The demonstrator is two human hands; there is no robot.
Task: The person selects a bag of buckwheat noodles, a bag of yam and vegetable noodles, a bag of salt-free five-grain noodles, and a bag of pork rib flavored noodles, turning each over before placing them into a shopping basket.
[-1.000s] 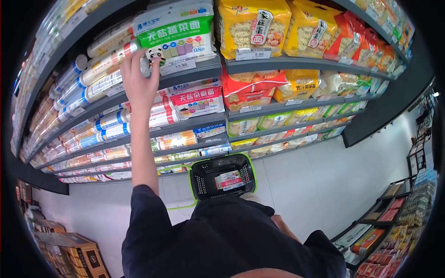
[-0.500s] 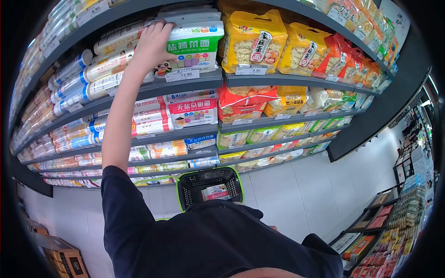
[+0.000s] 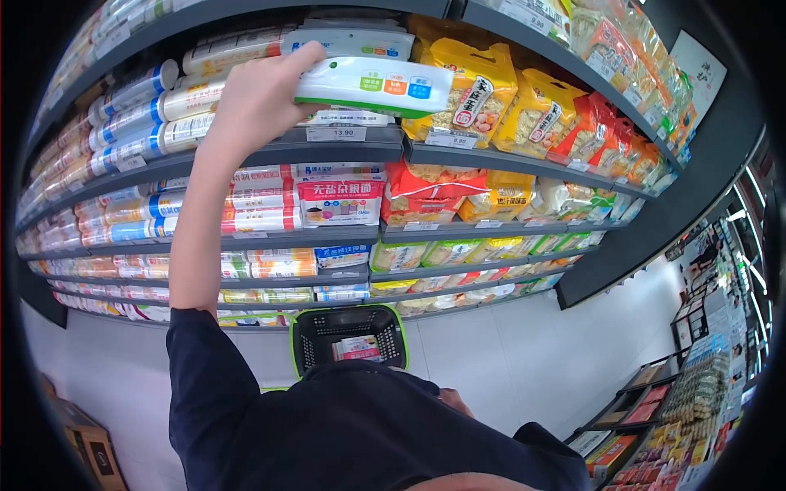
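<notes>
My left hand (image 3: 266, 96) is closed around the left end of a white and green pack of vegetable noodles (image 3: 377, 84). The pack is turned so that its narrow white side faces me, held just in front of the upper shelf. Behind it, another noodle pack with a blue and white top (image 3: 352, 41) stands on that shelf. Below the held pack is a price label (image 3: 336, 132) reading 13.90. Only a small part of my right hand (image 3: 454, 400) shows, low beside my dark shirt; its fingers are hidden.
Yellow bags of egg noodles (image 3: 465, 94) stand right of the held pack. Rolled noodle packs (image 3: 131, 110) line the left side. A pink noodle pack (image 3: 340, 200) is one shelf down. On the floor, a black basket with a green rim (image 3: 401, 331) contains a pink and white pack.
My left hand has taken hold of the green noodle pack, lifted it off the shelf and tipped it so its front no longer faces me. The view has shifted slightly.
</notes>
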